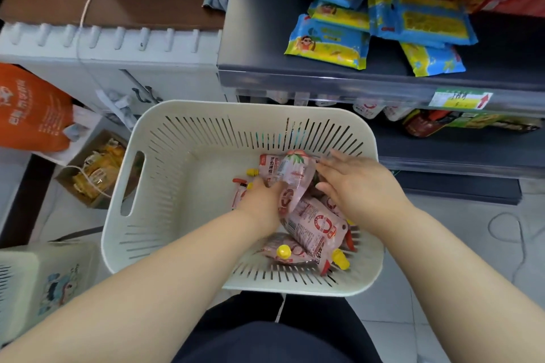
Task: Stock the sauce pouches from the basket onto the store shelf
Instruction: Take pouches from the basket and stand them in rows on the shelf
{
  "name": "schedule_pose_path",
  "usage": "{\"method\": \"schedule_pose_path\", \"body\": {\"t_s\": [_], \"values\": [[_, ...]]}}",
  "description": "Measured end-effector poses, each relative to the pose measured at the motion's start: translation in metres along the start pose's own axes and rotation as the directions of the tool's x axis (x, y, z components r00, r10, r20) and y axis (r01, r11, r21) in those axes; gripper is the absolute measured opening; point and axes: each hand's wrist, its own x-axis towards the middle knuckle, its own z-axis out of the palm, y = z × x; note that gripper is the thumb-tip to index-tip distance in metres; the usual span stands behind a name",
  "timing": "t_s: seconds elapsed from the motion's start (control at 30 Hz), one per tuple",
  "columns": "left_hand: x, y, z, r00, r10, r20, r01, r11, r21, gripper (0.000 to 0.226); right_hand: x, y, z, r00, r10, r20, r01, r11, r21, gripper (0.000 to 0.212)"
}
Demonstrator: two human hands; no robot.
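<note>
A cream slotted basket (165, 186) rests on my lap and holds several pink sauce pouches with yellow and red caps, such as one lying at the front (318, 230). My left hand (262, 200) reaches into the pile, its fingers curled round the lower part of a raised pouch (290, 171). My right hand (354, 186) lies with straight fingers against the right side of that same pouch. The dark store shelf (442, 147) stands just beyond the basket, with a few white-and-red pouches (368, 107) at its back.
The upper shelf (259, 38) carries blue-and-yellow snack bags (327, 44) and orange packs. A price tag (460, 99) sits on its front rail. At the left are an orange bag (32, 112), a cardboard box of yellow packets (97, 171) and another cream basket (35, 283).
</note>
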Motion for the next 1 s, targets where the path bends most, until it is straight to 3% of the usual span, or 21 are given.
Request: {"method": "schedule_pose_path", "body": {"t_s": [0.07,0.13,0.27,0.33,0.43,0.5,0.57,0.63,0.7,0.73,0.77,0.83,0.87,0.93,1.0], "values": [[0.000,-0.010,0.001,1.000,-0.010,0.001,0.010,0.998,-0.064,0.062,0.003,-0.003,-0.002,0.999,0.030,0.029,-0.029,0.999,-0.028,0.043],[-0.001,-0.015,0.003,0.996,-0.061,0.068,0.066,0.996,-0.062,0.051,0.009,-0.009,-0.004,0.987,0.044,0.154,-0.039,0.999,-0.038,0.046],[0.004,-0.013,0.001,0.973,-0.180,0.147,0.188,0.982,-0.036,0.043,0.031,-0.030,-0.001,0.915,-0.071,0.398,0.080,0.997,-0.006,0.059],[0.008,-0.014,0.003,0.945,-0.237,0.224,0.281,0.940,-0.191,0.033,0.039,-0.041,0.010,0.856,-0.144,0.496,0.180,0.983,-0.024,0.063],[0.004,-0.016,0.005,0.878,-0.266,0.397,0.463,0.683,-0.565,0.021,0.041,-0.052,0.033,0.777,-0.223,0.588,0.303,0.952,-0.039,0.060],[-0.002,-0.016,0.002,0.858,-0.267,0.439,0.511,0.530,-0.676,0.012,0.042,-0.056,0.042,0.777,-0.258,0.575,0.330,0.944,-0.022,0.054],[-0.008,-0.015,-0.005,0.858,-0.265,0.439,0.513,0.446,-0.733,0.006,0.044,-0.058,0.043,0.784,-0.274,0.557,0.356,0.934,-0.041,0.048],[-0.009,-0.016,-0.010,0.882,-0.251,0.399,0.466,0.339,-0.817,0.019,0.045,-0.060,0.034,0.834,-0.259,0.487,0.296,0.955,0.002,0.046],[-0.014,-0.018,-0.023,0.914,-0.283,0.292,0.354,0.201,-0.913,0.035,0.046,-0.060,0.019,0.931,-0.165,0.324,0.119,0.981,0.155,0.041],[-0.014,-0.021,-0.031,0.932,-0.316,0.175,0.248,0.208,-0.946,0.038,0.048,-0.058,0.010,0.965,-0.101,0.243,0.041,0.970,0.241,0.035],[-0.018,-0.024,-0.040,0.942,-0.335,0.026,0.127,0.283,-0.951,0.040,0.051,-0.056,0.001,0.986,-0.039,0.163,-0.013,0.951,0.308,0.027],[-0.026,-0.030,-0.055,0.906,-0.320,-0.277,-0.116,0.442,-0.890,0.039,0.057,-0.052,-0.014,0.998,0.056,0.031,-0.064,0.889,0.453,0.013],[-0.029,-0.035,-0.059,0.886,-0.271,-0.377,-0.213,0.486,-0.848,0.037,0.059,-0.053,-0.021,0.996,0.092,0.004,-0.080,0.834,0.546,0.017],[-0.038,-0.042,-0.065,0.904,-0.109,-0.413,-0.331,0.433,-0.838,0.048,0.061,-0.058,-0.035,0.985,0.171,0.020,-0.133,0.679,0.722,0.021],[-0.039,-0.050,-0.065,0.943,-0.010,-0.332,-0.303,0.386,-0.871,0.054,0.061,-0.067,-0.041,0.964,0.260,0.059,-0.185,0.495,0.849,0.023]]}}
